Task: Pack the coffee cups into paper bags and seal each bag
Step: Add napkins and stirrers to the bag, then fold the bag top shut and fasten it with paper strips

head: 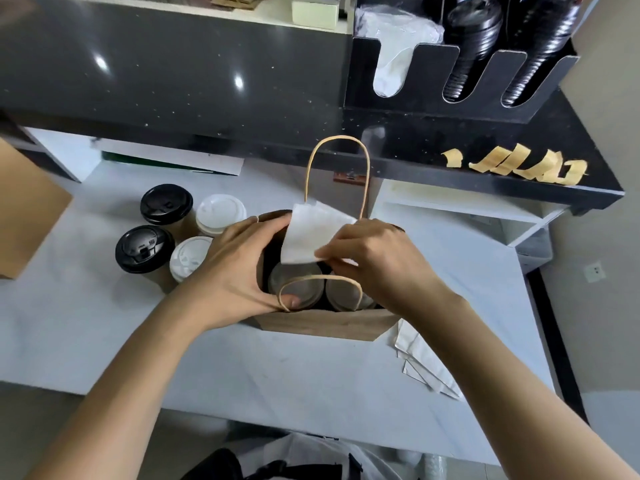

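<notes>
While left hand (235, 271) grips bag (322, 323) rim, right hand (377, 261) pinches napkin (311, 233)

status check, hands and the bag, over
Left hand grips the paper bag rim. Right hand pinches a white napkin over two cups inside. Bag unsealed; four cups wait left.

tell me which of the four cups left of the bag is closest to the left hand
The white-lidded cup in the front row, right beside the left hand. The other white-lidded one sits behind it; both black-lidded cups stand farther left.
</notes>
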{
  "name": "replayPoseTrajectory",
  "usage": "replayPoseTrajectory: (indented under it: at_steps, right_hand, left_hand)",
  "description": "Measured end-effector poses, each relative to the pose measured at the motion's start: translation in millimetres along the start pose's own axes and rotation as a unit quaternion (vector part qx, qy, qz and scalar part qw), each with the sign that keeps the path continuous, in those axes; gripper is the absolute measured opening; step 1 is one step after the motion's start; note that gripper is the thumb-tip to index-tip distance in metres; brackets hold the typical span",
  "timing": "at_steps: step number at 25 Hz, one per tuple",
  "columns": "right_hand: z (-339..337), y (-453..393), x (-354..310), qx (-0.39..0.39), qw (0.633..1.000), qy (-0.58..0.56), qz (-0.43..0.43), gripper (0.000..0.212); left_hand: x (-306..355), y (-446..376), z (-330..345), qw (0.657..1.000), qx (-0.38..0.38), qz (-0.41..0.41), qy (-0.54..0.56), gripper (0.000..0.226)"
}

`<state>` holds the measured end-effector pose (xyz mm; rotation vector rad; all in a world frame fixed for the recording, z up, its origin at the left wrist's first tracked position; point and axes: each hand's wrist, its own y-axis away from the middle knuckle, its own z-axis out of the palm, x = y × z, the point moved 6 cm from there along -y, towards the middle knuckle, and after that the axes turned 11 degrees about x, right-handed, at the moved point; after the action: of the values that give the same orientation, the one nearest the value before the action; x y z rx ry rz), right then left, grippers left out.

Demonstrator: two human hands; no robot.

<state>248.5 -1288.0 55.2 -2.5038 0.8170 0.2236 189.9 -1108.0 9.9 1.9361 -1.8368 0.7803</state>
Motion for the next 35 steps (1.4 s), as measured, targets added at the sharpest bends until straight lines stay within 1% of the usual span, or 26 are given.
replayPoseTrajectory:
  at_steps: [2,5,8,10,11,13,14,16,19,22,24,26,28,30,31,33,34,35]
  right_hand:
    - [14.0,-3.7,2.2,-0.080,0.997,0.022,0.003,0.023]
    - [28.5,-3.4,3.4,-0.168,0.984,0.052,0.015,0.022]
    - [37.0,1.7,5.7,-0.212,0.975,0.055,0.035,0.017]
    - [37.7,2.9,8.3,-0.213,0.976,0.034,0.044,0.009]
    - [35.9,2.7,9.6,-0.206,0.977,0.017,0.053,0.010]
    - [31.1,3.4,13.1,-0.189,0.979,-0.019,0.072,0.022]
    - [26.9,3.4,14.6,-0.164,0.983,-0.030,0.075,0.023]
    - [13.1,4.8,17.5,-0.085,0.992,-0.049,0.084,0.016]
    - [-8.0,16.4,27.7,0.042,0.991,-0.065,0.107,0.009]
    - [-20.8,37.3,42.2,0.147,0.975,-0.069,0.150,0.012]
    - [-24.2,53.6,51.8,0.206,0.953,-0.090,0.202,0.012]
    - [-24.2,70.0,58.8,0.251,0.925,-0.114,0.260,0.006]
    - [-21.5,85.0,64.7,0.279,0.899,-0.125,0.313,0.007]
    - [-16.6,97.5,70.1,0.283,0.883,-0.136,0.349,0.010]
    - [-13.1,102.3,71.2,0.270,0.880,-0.145,0.364,0.016]
    - [-6.0,109.6,70.4,0.234,0.881,-0.159,0.380,0.037]
    - [-3.2,111.2,68.8,0.222,0.883,-0.167,0.379,0.043]
    - [-0.7,111.6,66.5,0.214,0.885,-0.179,0.373,0.045]
  left_hand:
    - [-0.8,0.4,0.1,1.000,-0.002,-0.006,0.005,0.116]
    - [-2.3,1.3,0.3,1.000,-0.001,-0.009,0.009,0.115]
    - [-2.0,1.2,1.0,1.000,0.002,-0.001,0.009,0.113]
    - [-1.9,0.7,0.3,1.000,0.006,0.001,0.010,0.110]
    - [-1.9,0.6,-0.7,1.000,0.008,-0.001,0.013,0.108]
    - [-2.5,1.1,-2.2,1.000,0.011,-0.007,0.014,0.104]
    - [-2.5,1.4,-2.7,1.000,0.014,-0.007,0.014,0.102]
    - [-1.1,1.8,-3.9,1.000,0.028,0.000,0.014,0.095]
    - [2.9,3.0,-7.0,0.998,0.055,0.024,0.010,0.075]
    - [5.2,6.3,-13.2,0.995,0.089,0.042,0.013,0.059]
    - [3.9,9.6,-17.4,0.991,0.121,0.043,0.040,0.052]
    - [0.9,14.0,-20.0,0.985,0.148,0.034,0.077,0.050]
    - [-4.3,19.3,-21.1,0.980,0.172,0.011,0.101,0.049]
    - [-10.2,24.5,-19.7,0.977,0.177,-0.019,0.121,0.049]
    - [-12.8,27.2,-18.2,0.976,0.169,-0.034,0.133,0.051]
    - [-17.6,32.1,-14.0,0.977,0.140,-0.058,0.152,0.058]
    - [-20.0,34.4,-11.7,0.978,0.123,-0.067,0.155,0.061]
    - [-22.2,36.8,-9.3,0.979,0.107,-0.075,0.154,0.064]
